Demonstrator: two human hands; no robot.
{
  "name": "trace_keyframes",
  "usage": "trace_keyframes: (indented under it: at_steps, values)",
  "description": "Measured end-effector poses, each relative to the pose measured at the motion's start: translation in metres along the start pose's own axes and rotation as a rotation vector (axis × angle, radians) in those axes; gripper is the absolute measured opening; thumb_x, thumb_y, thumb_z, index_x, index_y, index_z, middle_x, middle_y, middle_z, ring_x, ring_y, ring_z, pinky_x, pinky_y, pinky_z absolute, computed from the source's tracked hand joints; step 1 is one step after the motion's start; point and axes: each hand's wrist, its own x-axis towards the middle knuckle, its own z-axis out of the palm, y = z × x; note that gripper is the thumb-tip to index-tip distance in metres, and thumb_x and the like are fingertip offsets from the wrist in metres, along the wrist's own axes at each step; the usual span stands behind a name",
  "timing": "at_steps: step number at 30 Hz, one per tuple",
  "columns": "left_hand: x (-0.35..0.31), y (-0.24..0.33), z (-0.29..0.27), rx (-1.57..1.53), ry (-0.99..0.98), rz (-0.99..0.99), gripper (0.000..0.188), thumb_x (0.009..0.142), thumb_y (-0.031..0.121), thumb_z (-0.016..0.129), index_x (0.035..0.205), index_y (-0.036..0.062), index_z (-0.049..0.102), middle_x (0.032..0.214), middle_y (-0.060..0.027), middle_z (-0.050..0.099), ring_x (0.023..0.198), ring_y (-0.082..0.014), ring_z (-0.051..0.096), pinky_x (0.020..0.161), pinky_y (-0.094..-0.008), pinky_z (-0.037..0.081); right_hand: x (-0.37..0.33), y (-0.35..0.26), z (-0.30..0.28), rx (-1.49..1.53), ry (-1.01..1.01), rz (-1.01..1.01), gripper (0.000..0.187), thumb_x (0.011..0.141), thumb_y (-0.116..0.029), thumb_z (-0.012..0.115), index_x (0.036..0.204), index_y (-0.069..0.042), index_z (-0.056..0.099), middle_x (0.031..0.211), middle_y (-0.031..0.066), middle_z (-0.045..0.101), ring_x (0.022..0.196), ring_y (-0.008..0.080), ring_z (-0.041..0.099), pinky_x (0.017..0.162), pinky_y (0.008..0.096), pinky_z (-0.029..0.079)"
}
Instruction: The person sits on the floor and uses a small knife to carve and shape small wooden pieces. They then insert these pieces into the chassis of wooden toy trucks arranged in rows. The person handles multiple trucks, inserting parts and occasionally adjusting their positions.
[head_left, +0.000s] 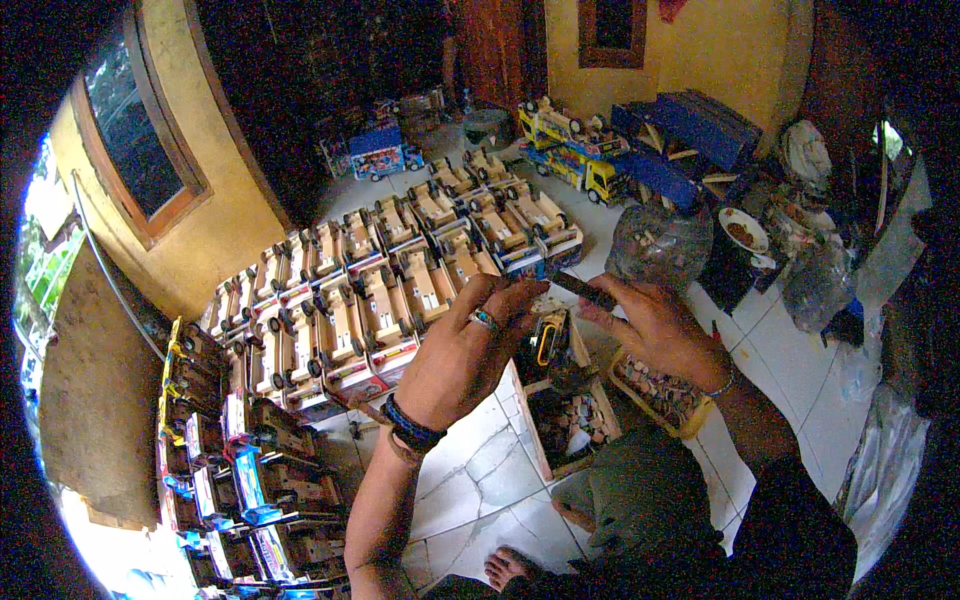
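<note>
Above the tiled floor my two hands meet near the middle of the view. My right hand [655, 325] is closed on a dark stick-like tool [583, 290], thumb and fingers pinching its near end. At the tool's other end my left hand [465, 345] is closed, fingers curled in; what they hold is hidden by the hand. Behind my left hand, wooden toy trucks [385, 305] with black wheels lie upside down in rows. Below the hands stand an open wooden box [541, 447] of small parts and a yellow tray [688, 432] of small wood pieces.
More toy trucks with blue and white parts [245, 480] stand stacked at the left. Yellow toy trucks [600, 180] and blue-covered pieces [690, 135] sit at the back. A clear plastic bag [660, 245] and a plate of food [743, 230] are at the right. My bare foot [510, 567] rests below.
</note>
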Motion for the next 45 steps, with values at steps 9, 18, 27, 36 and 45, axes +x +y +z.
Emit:
trace_keyframes:
  at_steps: [9, 18, 27, 36, 45]
  values:
    - [-0.002, -0.001, -0.002, 0.025, -0.019, 0.013, 0.032, 0.089, 0.01, 0.062, 0.122, 0.0096, 0.059, 0.116, -0.0153, 0.058, 0.1, -0.0368, 0.062, 0.084, -0.0427, 0.053, -0.002, -0.001, 0.0, -0.026, 0.006, -0.001, 0.034, 0.097, -0.035, 0.056, 0.108, -0.003, 0.057, 0.094, 0.0202, 0.065, 0.088, 0.0389, 0.064, 0.077, 0.045, 0.048]
    - [-0.002, -0.013, 0.027, -0.565, 0.203, -0.211, 0.041, 0.09, 0.017, 0.069, 0.123, 0.0004, 0.052, 0.101, -0.012, 0.065, 0.09, -0.0194, 0.065, 0.078, -0.0321, 0.053, 0.006, -0.002, 0.012, -0.032, -0.043, 0.149, 0.028, 0.088, -0.016, 0.061, 0.113, -0.006, 0.057, 0.093, 0.0214, 0.067, 0.085, 0.0401, 0.066, 0.074, 0.0484, 0.053]
    - [0.013, -0.006, 0.042, -0.895, 0.1, -0.539, 0.026, 0.097, 0.028, 0.059, 0.098, 0.0028, 0.064, 0.08, -0.0083, 0.068, 0.067, -0.0165, 0.066, 0.06, -0.0289, 0.054, 0.004, 0.024, 0.011, -0.292, 0.082, -0.123, 0.045, 0.085, -0.019, 0.061, 0.127, -0.008, 0.047, 0.1, 0.0176, 0.063, 0.078, 0.0375, 0.066, 0.063, 0.0478, 0.053]
    - [0.019, -0.044, 0.07, -1.056, 0.255, -0.551, 0.027, 0.096, 0.024, 0.06, 0.106, -0.0008, 0.063, 0.098, -0.0134, 0.07, 0.089, -0.0219, 0.069, 0.078, -0.0324, 0.055, 0.047, 0.046, 0.037, -0.705, 0.462, -0.365, 0.054, 0.082, -0.013, 0.058, 0.135, -0.012, 0.048, 0.116, 0.0228, 0.058, 0.088, 0.0383, 0.063, 0.073, 0.0473, 0.053]
    - [0.047, -0.064, 0.149, -1.144, 0.096, -0.684, 0.033, 0.1, 0.028, 0.052, 0.106, -0.0037, 0.059, 0.096, -0.0161, 0.072, 0.083, -0.0242, 0.07, 0.068, -0.0299, 0.056, 0.01, 0.116, 0.03, -0.83, 0.192, -0.194, 0.045, 0.083, -0.008, 0.054, 0.128, -0.01, 0.052, 0.12, 0.0223, 0.058, 0.099, 0.0353, 0.062, 0.08, 0.0429, 0.05]
